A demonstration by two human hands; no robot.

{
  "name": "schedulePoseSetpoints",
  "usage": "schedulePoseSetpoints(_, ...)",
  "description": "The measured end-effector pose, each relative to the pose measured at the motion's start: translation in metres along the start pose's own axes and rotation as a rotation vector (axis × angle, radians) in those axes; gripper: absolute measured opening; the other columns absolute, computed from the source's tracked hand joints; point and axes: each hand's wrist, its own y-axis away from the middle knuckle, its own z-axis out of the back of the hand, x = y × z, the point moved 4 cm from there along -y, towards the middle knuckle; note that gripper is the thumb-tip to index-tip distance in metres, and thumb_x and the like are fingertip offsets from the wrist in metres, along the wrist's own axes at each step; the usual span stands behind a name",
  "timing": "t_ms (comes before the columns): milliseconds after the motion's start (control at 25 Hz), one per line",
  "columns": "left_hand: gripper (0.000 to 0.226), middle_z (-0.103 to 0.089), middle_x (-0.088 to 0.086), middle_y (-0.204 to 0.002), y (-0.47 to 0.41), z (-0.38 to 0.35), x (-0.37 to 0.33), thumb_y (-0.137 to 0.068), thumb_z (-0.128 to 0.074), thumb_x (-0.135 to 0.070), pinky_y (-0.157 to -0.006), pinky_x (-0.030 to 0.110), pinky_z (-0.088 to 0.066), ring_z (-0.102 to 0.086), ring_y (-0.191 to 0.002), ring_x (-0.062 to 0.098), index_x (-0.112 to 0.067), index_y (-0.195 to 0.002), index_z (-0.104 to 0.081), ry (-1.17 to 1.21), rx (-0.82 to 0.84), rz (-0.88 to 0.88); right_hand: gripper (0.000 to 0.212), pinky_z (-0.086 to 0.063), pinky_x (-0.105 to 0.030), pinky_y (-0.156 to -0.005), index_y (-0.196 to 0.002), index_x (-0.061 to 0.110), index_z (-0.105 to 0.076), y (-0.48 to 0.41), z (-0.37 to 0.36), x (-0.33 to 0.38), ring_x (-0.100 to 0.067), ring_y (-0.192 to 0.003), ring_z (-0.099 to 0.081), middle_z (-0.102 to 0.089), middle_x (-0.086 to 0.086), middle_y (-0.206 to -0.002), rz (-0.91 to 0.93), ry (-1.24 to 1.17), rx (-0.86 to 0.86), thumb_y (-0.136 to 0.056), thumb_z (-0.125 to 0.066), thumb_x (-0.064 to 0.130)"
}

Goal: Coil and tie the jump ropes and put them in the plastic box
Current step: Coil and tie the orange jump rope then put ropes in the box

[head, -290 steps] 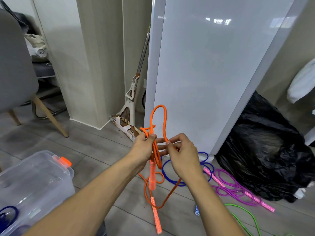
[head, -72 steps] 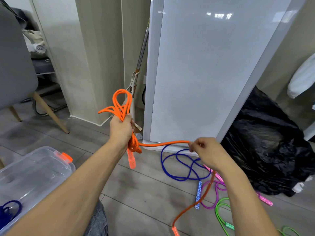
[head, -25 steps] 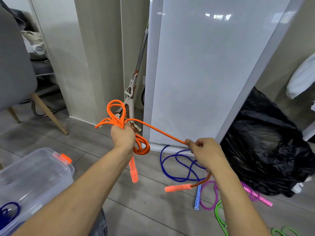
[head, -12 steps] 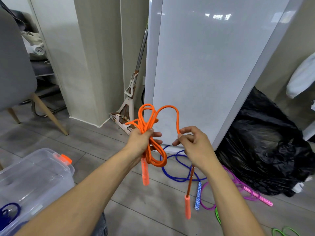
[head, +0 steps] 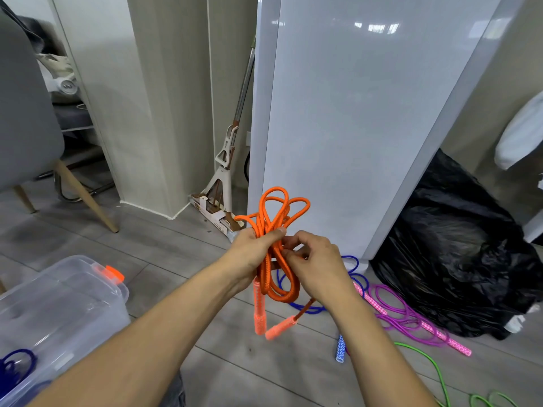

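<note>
Forearms entering from 6 o'clock, meeting near frame centre. Left hand (head: pixel 255 254) closed in a fist round the waist of the coiled orange jump rope (head: pixel 274 227); loops fanning out above the fist toward 12 o'clock, more loops hanging below it. Right hand (head: pixel 316 264) just beside at 3 o'clock of the left, thumb and fingers pinching a strand at the bundle's middle. Two orange handles (head: pixel 271 326) dangling beneath both hands, clear of the floor, tips touching or nearly so; cannot tell which.

Plastic box (head: pixel 63 311) at 8 o'clock, clear, lid off, orange latch on its far rim, well apart from the hands. Coiled dark blue rope (head: pixel 16 367) inside at its near end.

Green jump rope (head: pixel 435 374) on the floor at 4 to 5 o'clock. Blue jump rope (head: pixel 357 274) loose on the floor behind the right hand, its patterned handle pointing toward 6 o'clock. Pink jump rope (head: pixel 411 317) tangled at 4 o'clock, beside the blue.

Black bag (head: pixel 458 251) at 3 o'clock, behind the pink rope. Glossy white panel (head: pixel 367 127) upright beyond the hands at 12 o'clock. Mop (head: pixel 226 163) leaning at 11 o'clock. Grey chair (head: pixel 26 113) at 10 o'clock.
</note>
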Motion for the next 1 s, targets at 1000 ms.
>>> schedulePoseSetpoints(1000, 0.017, -0.069, 0.010, -0.080, -0.028, 0.045, -0.019, -0.098, -0.054, -0.013, -0.078, 0.045, -0.057, -0.069, -0.076, 0.027, -0.005, -0.110, -0.062, 0.411, -0.200, -0.021, 0.029, -0.028, -0.024, -0.046, -0.066, 0.010, -0.062, 0.005, 0.039, -0.028, -0.017, -0.046, -0.032, -0.043, -0.005, -0.052, -0.238, -0.081, 0.406, -0.090, -0.048, 0.017)
